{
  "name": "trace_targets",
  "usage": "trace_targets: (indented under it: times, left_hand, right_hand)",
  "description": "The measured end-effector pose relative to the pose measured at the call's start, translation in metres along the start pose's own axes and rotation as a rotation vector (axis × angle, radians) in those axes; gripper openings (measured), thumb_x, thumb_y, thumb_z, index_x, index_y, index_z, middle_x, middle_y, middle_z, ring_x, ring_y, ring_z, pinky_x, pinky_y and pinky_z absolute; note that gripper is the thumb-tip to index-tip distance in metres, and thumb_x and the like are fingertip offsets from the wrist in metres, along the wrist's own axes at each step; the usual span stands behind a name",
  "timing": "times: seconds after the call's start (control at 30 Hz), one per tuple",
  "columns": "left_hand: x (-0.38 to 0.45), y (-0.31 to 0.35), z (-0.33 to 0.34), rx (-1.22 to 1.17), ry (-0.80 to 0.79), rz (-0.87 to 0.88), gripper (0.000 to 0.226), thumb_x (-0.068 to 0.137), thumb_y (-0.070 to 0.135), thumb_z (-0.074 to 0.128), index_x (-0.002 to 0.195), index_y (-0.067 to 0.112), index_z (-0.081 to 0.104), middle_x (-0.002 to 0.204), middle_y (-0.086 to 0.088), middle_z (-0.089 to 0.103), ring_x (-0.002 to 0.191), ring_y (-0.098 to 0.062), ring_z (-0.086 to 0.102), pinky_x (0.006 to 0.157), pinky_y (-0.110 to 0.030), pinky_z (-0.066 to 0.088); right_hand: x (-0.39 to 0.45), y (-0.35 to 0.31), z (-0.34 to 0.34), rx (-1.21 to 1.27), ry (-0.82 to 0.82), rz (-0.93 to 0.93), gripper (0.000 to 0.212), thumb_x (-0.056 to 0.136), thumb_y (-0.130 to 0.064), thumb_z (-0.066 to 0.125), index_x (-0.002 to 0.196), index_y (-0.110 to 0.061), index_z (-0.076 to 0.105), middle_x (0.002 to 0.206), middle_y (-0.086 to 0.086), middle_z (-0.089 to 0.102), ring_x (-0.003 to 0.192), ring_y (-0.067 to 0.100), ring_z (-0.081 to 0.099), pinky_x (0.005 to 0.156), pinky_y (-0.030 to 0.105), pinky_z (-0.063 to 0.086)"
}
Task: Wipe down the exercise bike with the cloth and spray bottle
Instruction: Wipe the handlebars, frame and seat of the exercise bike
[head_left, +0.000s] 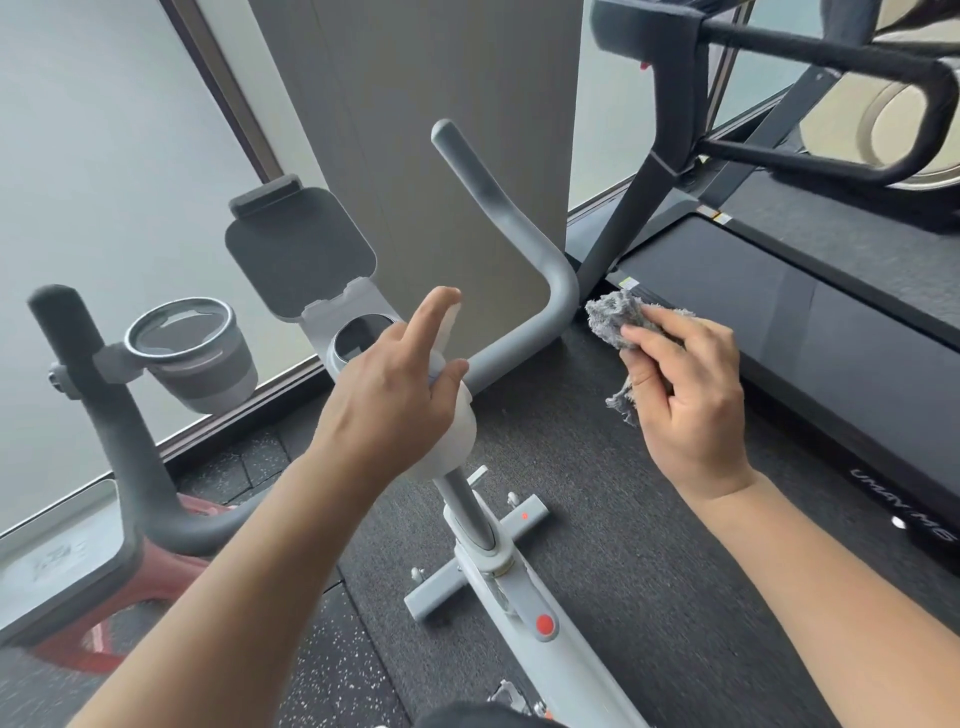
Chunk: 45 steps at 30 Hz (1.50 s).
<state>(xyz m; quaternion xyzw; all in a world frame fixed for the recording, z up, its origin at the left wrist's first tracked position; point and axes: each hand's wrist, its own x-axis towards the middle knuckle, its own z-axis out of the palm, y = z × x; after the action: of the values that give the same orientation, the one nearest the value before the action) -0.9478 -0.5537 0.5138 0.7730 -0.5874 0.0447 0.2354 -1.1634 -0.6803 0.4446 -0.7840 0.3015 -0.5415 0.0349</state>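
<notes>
The exercise bike has a grey curved handlebar, a dark tablet holder and a grey stem going down to a cross base. My left hand is wrapped around a white spray bottle just in front of the handlebar's middle, with the forefinger stretched over the nozzle. My right hand grips a crumpled grey cloth close to the handlebar's right bend, not touching it. My left hand hides most of the bottle.
A second bike with a dark handlebar and a cup holder stands at the left, beside the window. A black treadmill runs along the right. A grey pillar rises behind the bike. Dark rubber floor lies below.
</notes>
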Motion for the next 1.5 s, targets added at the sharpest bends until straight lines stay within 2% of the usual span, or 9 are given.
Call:
trace_targets:
  times: [0.13,0.3,0.5,0.73,0.93,1.2,1.33,1.5]
  left_hand:
    - [0.009,0.004,0.004,-0.032,-0.016,0.016,0.05,0.091,0.033,0.058,0.135,0.032,0.035,0.086,-0.001,0.054,0.067,-0.028,0.046,0.062,-0.032,0.032]
    - [0.021,0.013,0.008,-0.061,0.022,0.021,0.055,0.092,0.035,0.058,0.141,0.037,0.033,0.088,0.001,0.051,0.07,-0.025,0.045,0.064,-0.031,0.03]
    - [0.039,0.021,0.015,-0.065,0.008,0.082,0.049,0.091,0.031,0.059,0.134,0.031,0.036,0.083,0.001,0.051,0.066,-0.027,0.047,0.061,-0.03,0.031]
    - [0.058,0.027,0.026,-0.042,0.027,0.052,0.054,0.092,0.035,0.056,0.14,0.037,0.031,0.085,0.001,0.05,0.067,-0.028,0.048,0.062,-0.033,0.036]
    - [0.054,0.027,0.025,-0.083,0.011,0.068,0.049,0.091,0.033,0.058,0.133,0.035,0.034,0.081,0.004,0.047,0.066,-0.027,0.047,0.062,-0.03,0.032]
    - [0.035,0.013,0.011,-0.106,0.047,0.028,0.057,0.092,0.038,0.058,0.141,0.04,0.03,0.086,0.003,0.05,0.069,-0.026,0.049,0.062,-0.032,0.035]
    - [0.021,0.003,0.003,-0.098,0.056,-0.006,0.058,0.092,0.037,0.058,0.142,0.041,0.029,0.089,0.003,0.053,0.075,-0.025,0.051,0.065,-0.033,0.037]
    - [0.01,-0.006,-0.003,-0.087,0.087,-0.031,0.059,0.091,0.036,0.06,0.142,0.039,0.031,0.083,0.004,0.05,0.068,-0.022,0.048,0.064,-0.031,0.034]
  right_hand:
    - [-0.001,0.002,-0.002,-0.003,0.006,0.008,0.017,0.092,-0.006,0.064,0.107,-0.002,0.07,0.115,0.016,0.064,0.101,0.035,0.055,0.099,0.038,0.043]
    - [0.0,0.006,-0.005,-0.006,0.008,0.012,0.017,0.091,-0.005,0.065,0.107,-0.002,0.07,0.115,0.017,0.064,0.102,0.035,0.055,0.099,0.035,0.042]
    - [0.005,0.012,-0.005,0.0,0.011,0.025,0.017,0.092,-0.007,0.064,0.108,-0.002,0.07,0.116,0.016,0.064,0.104,0.033,0.054,0.098,0.037,0.044]
    - [0.01,0.018,-0.003,-0.001,0.013,0.021,0.017,0.093,-0.008,0.063,0.108,-0.003,0.07,0.116,0.016,0.064,0.104,0.033,0.054,0.098,0.038,0.044]
    - [0.013,0.017,-0.001,0.006,0.01,0.012,0.016,0.092,-0.007,0.063,0.106,-0.002,0.07,0.116,0.016,0.064,0.105,0.031,0.053,0.1,0.034,0.041]
    - [0.019,0.007,0.012,0.048,0.005,-0.009,0.018,0.093,-0.009,0.063,0.108,-0.003,0.07,0.116,0.015,0.064,0.105,0.032,0.054,0.101,0.035,0.042]
    - [0.024,0.004,0.028,0.077,-0.024,-0.014,0.018,0.094,-0.011,0.062,0.109,-0.004,0.07,0.117,0.013,0.064,0.106,0.032,0.054,0.1,0.036,0.042]
    - [0.035,-0.004,0.062,0.162,-0.127,-0.068,0.016,0.094,-0.018,0.063,0.105,-0.01,0.072,0.116,0.005,0.066,0.106,0.029,0.056,0.101,0.039,0.041]
